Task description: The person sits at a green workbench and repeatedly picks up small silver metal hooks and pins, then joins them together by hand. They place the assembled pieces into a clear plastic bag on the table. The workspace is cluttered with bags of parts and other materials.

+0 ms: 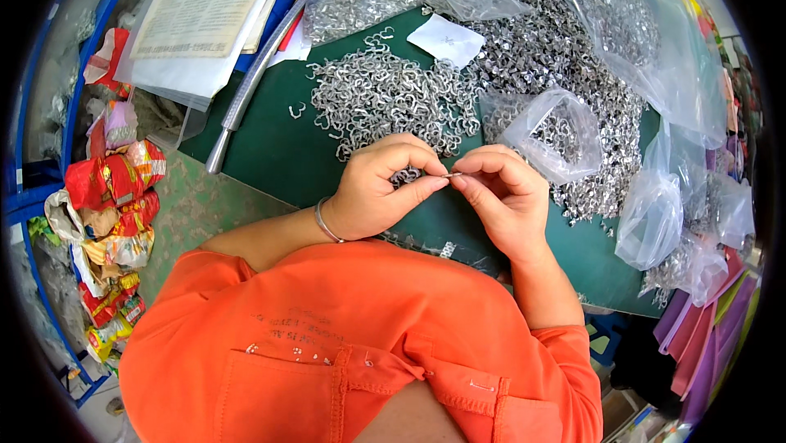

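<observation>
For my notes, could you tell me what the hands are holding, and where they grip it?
A small metal clip, pinched at its ends between the left hand and the right hand.

We wear an orange short-sleeved shirt (pixel 360 345) with stitched seams, a chest pocket and faint printed lettering. A thin silver bangle (pixel 326 222) circles our left wrist.

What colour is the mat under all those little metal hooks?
Dark green: the mat shows plainly in the head view, beneath the metal hooks.
</observation>
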The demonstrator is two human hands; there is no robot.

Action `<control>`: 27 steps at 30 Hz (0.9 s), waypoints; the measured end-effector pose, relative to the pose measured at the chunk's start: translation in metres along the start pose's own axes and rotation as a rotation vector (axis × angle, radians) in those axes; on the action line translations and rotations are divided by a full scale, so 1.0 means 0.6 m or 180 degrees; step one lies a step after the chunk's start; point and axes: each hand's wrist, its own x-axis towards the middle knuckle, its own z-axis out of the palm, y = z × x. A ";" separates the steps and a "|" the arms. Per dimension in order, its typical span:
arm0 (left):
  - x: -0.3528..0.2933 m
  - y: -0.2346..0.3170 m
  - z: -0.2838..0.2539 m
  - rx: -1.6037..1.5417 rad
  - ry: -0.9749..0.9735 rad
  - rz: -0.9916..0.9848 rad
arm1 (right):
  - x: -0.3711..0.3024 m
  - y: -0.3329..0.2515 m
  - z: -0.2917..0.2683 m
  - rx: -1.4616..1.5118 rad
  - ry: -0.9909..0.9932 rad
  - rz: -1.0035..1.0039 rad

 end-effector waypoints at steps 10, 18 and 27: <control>0.001 0.006 -0.003 0.0042 -0.0058 0.0020 | -0.001 0.001 0.000 -0.0031 -0.0006 -0.0034; -0.005 0.003 -0.007 -0.0619 0.0033 -0.0353 | 0.000 -0.013 -0.005 -0.1588 0.0205 -0.0190; -0.006 0.000 -0.003 -0.1088 0.0252 -0.0647 | -0.002 -0.007 0.000 -0.2143 -0.0312 -0.0627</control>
